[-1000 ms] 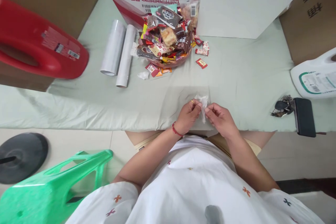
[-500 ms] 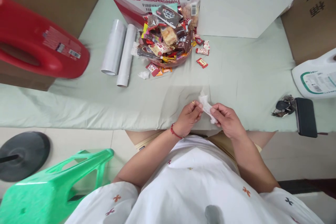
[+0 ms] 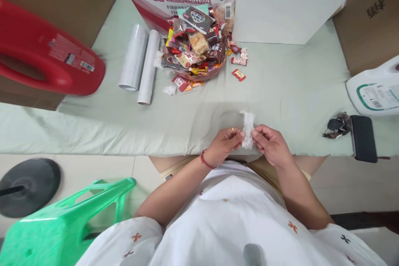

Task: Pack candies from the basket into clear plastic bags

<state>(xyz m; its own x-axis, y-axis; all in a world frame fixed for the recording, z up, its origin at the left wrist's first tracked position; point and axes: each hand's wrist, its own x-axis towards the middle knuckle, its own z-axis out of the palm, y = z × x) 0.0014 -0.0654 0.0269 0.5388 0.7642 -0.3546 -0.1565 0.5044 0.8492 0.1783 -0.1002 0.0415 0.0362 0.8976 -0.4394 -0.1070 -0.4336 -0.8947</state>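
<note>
Between my two hands, just above the near edge of the cloth-covered table, is a crumpled thin white sheet (image 3: 248,126). I cannot tell whether it is tissue or plastic film. My left hand (image 3: 227,143), with a ring and a red bracelet, pinches its left side between thumb and fingers. On its right side the thumb and fingers of my right hand (image 3: 273,144) are closed in a pinch. The sheet stands roughly upright, its top end loose. Farther back, a bowl (image 3: 202,77) is heaped with wrapped sweets and snacks.
Several loose candies (image 3: 239,75) and a crumpled white scrap (image 3: 169,90) lie around the bowl. Two white rolls (image 3: 134,60) and a red jug (image 3: 62,56) stand left. Right are keys (image 3: 336,125), a black phone (image 3: 364,138) and a white jug (image 3: 378,91). Boxes (image 3: 271,4) line the back.
The white sheet has turned from slanting to nearly upright and shifted slightly right. My left hand has moved a little right and nearer to me; the right hand has barely moved.
</note>
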